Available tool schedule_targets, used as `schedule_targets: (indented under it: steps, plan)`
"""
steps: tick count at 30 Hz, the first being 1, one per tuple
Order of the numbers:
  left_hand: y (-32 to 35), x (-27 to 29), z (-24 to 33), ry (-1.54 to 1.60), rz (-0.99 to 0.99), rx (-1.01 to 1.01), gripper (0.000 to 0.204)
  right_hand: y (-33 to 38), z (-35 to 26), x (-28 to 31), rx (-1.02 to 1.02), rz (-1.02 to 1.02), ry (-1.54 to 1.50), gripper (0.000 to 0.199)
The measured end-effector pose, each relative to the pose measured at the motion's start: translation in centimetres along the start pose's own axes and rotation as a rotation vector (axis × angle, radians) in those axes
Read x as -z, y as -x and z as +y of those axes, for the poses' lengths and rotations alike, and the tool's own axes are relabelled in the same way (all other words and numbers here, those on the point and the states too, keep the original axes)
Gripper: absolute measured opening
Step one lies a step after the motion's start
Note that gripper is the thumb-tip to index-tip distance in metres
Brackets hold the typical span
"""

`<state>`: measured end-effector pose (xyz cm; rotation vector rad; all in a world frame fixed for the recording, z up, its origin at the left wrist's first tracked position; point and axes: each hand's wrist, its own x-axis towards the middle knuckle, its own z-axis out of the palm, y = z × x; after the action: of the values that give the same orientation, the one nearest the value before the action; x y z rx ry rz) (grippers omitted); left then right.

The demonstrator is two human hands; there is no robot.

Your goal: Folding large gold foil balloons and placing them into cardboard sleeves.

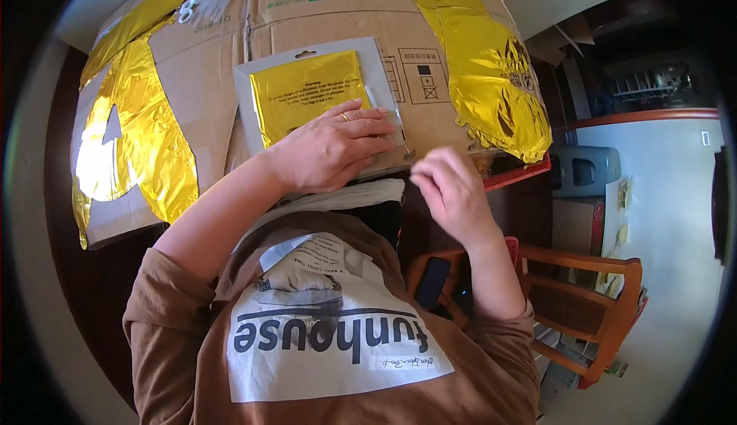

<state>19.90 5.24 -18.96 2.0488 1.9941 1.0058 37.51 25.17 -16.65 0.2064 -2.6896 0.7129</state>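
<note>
A flat hang-hole package (pixel 247 102) with folded gold foil (pixel 307 79) inside lies on a large cardboard surface (pixel 307 22). Across its lower right part rests my left hand (pixel 334 145), fingers stretched out and flat, a ring on one of them. Just right of the package's lower corner, my right hand (pixel 453 195) is raised near the cardboard's front edge. Its fingers are curled with the thumb pressed against them. Anything between those fingertips is hidden or too small to make out.
Flat gold foil balloons cover the cardboard's left side (pixel 146 129) and right side (pixel 491 64). A wooden chair (pixel 626 279) stands at my lower right, with a dark phone (pixel 434 281) near my right forearm. Beyond it is a grey-blue plastic object (pixel 603 165).
</note>
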Motion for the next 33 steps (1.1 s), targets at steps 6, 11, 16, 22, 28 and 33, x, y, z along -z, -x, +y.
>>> schedule_targets:
  steps: [6,11,16,22,28,33]
  plan:
    - [-0.1,-0.1,0.1,-0.019,0.009,-0.007,0.035,-1.2,1.6,-1.1,0.122,-0.032,0.148,0.02]
    - [0.2,-0.2,-0.2,-0.008,-0.027,-0.003,0.039,-0.1,-1.5,-0.4,0.165,-0.151,-0.064,0.017]
    - [0.1,1.1,0.8,-0.041,-0.052,-0.041,0.052,-1.4,-2.0,0.8,0.044,-0.114,-0.252,0.018]
    - [0.5,0.7,0.8,-0.278,0.146,-0.256,0.029,-3.3,-1.0,0.8,-0.15,-0.308,-0.479,0.017]
    - [4.7,4.5,4.9,-0.295,0.213,-0.096,0.022,-3.6,-0.4,1.0,-0.144,-0.366,-0.447,0.024]
    - [21.3,5.7,9.0,-0.194,0.08,0.548,0.012,-3.9,-0.2,1.4,-0.222,-0.433,-0.519,0.032]
